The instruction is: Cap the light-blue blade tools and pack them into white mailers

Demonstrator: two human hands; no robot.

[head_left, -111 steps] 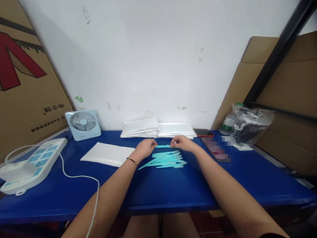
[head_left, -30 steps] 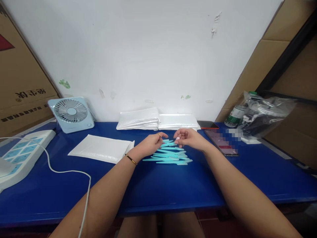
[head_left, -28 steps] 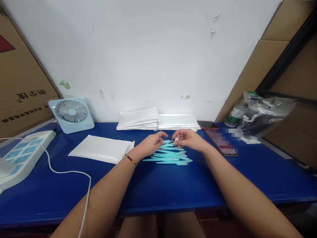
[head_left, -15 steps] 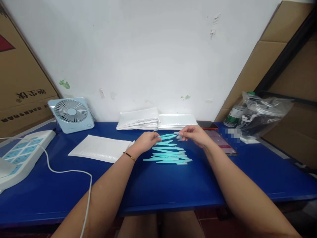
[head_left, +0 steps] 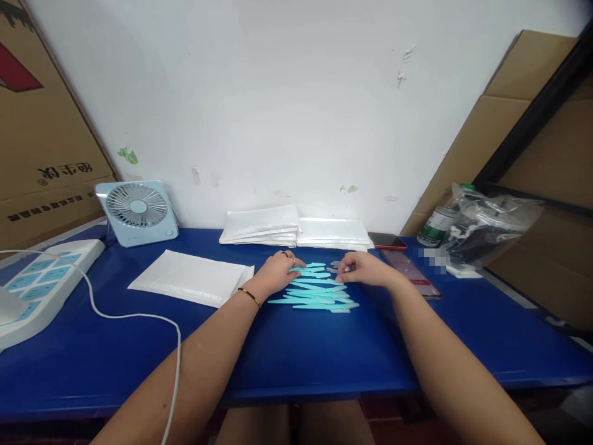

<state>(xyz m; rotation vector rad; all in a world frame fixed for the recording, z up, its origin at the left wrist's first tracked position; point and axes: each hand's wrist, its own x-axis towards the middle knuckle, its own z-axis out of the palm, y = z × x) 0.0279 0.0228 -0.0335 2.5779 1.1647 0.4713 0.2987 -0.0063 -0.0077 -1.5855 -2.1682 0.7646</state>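
Observation:
Several turquoise eyebrow razors (head_left: 317, 290) with pale, clear blade covers lie side by side in a loose column on the blue table (head_left: 324, 352). My left hand (head_left: 278, 272) rests over the handle ends of the upper razors, thumb and forefinger a little apart. Opposite it, my right hand (head_left: 359, 269) has bent fingers at the cover ends, the thumb close to one razor's tip. Its fingertips look slightly parted, with nothing plainly held. A few small clear covers (head_left: 334, 265) lie just left of those fingers, partly hidden by them.
A white padded mailer (head_left: 185, 275) lies left of my left hand. Stacked mailers (head_left: 259, 225) stand against the wall. Phones (head_left: 412, 272) lie to the right, near a bottle (head_left: 435, 225) and a plastic bag (head_left: 491, 228). A fan (head_left: 139, 213), power strip (head_left: 50, 290) and cable (head_left: 125, 320) are leftward.
Both hands have come down toward the table. The razor that was held between them now lies among the others, and the clear cover has left my right fingers.

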